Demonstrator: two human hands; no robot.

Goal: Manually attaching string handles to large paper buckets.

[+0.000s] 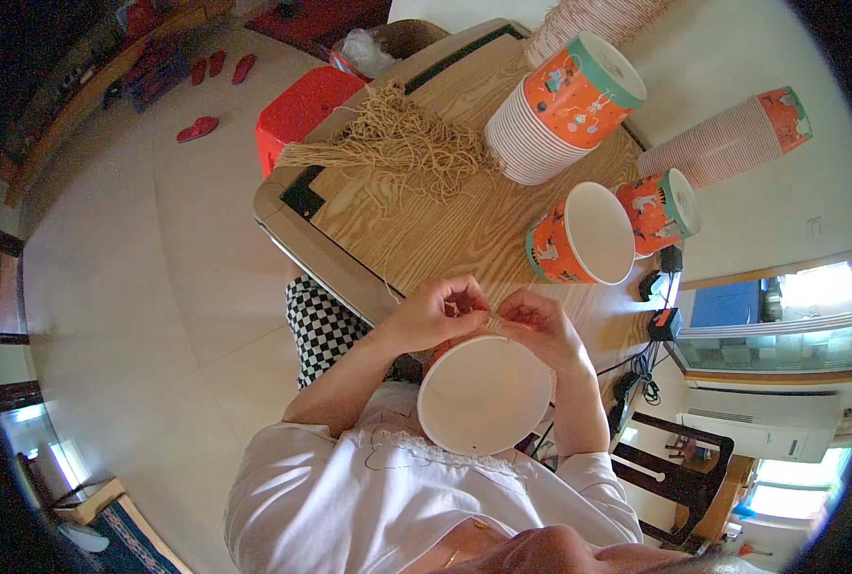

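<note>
A white-lined paper bucket (485, 397) is tilted against my lap and chest, its open mouth facing up toward me. At its far rim, my left hand (437, 314) and my right hand (541, 328) meet with fingertips pinched close together. Between them is a short bit of what looks like tan string, mostly covered by the fingers. A thin loose strand of string (388, 273) hangs at the table edge beside my left hand. Just beyond my right hand, an orange printed paper bucket (600, 234) stands open on the table.
A tangled heap of tan strings (397, 143) lies across the wooden table (445, 239). Behind stand a tall stack of nested buckets (550, 124), another stack (722, 143) and an upside-down bucket (655, 210). Cables (648, 368) run along the right edge; a red stool (301, 110) is at left.
</note>
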